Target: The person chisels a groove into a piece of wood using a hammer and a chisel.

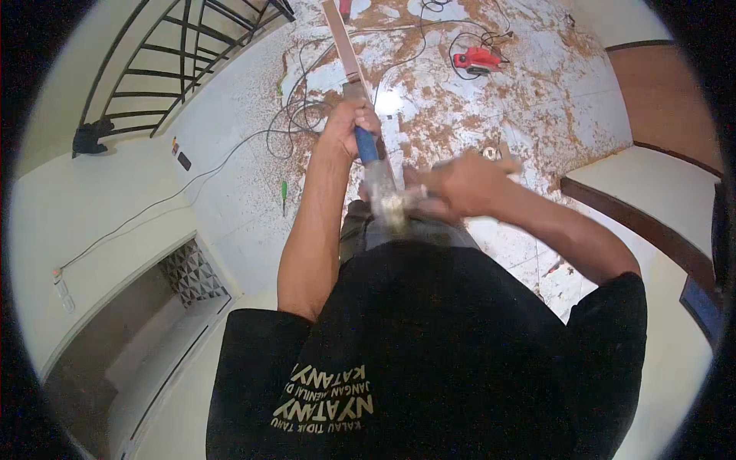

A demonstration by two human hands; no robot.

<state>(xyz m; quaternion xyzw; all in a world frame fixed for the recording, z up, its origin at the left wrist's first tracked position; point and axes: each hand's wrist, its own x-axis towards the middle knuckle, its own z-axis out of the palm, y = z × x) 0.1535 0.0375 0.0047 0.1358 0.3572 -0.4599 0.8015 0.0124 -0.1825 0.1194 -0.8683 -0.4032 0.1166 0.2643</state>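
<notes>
My left hand (355, 123) is wrapped round a tool with a blue grip (367, 146). A grey part shows beyond my fist, and a pale metal part nearer my body is smeared by motion. The tool lies along a long, narrow wooden board (343, 46) that runs away from me across the floor. My right hand (469, 184) is blurred and closed, close to the tool's near end. Something light brown sticks out beyond its knuckles, but I cannot make out what it is.
A red power tool (477, 60) lies on the white tiled floor, strewn with brown shavings. Dark cords (295, 115) loop at the left, near a green-handled screwdriver (284, 197). A black metal railing (161, 69) stands far left; a brown-edged bench (652, 188) is at right.
</notes>
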